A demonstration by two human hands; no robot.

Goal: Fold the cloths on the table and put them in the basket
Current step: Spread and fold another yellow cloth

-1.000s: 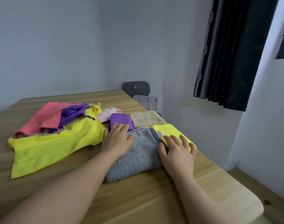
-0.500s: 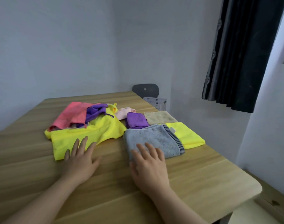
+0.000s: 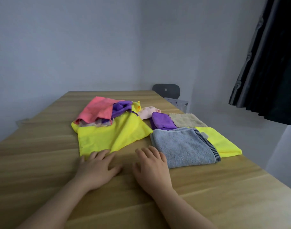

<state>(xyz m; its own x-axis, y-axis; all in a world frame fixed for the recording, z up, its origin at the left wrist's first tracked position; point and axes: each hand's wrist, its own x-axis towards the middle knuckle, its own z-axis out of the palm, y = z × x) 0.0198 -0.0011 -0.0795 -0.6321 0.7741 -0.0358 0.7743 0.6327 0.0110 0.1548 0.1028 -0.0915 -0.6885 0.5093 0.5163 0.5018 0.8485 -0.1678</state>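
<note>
Both hands lie flat and open on the pale wooden worktop (image 3: pixel 42 162), holding nothing. The left hand (image 3: pixel 98 169) has its spread fingertips (image 3: pixel 96 154) touching the near corner of the unfolded bright yellow cloth (image 3: pixel 111 138), likely to draw it closer for folding. Beyond that hand, the yellow cloth carries a loose heap: a coral pink cloth (image 3: pixel 96 109) and a crumpled purple cloth (image 3: pixel 120 107).

The right hand (image 3: pixel 151 167) rests palm down just beside the near left corner of the folded grey terry towel (image 3: pixel 182 146). Past it sit 3 more folded pieces, apparently set aside as finished: a purple square (image 3: pixel 161 122), a beige cloth (image 3: pixel 186 120) and a yellow folded cloth (image 3: pixel 219 142). The white perforated plastic basket (image 3: pixel 176 102) stands off the worktop's far edge, well away from both hands.
</note>
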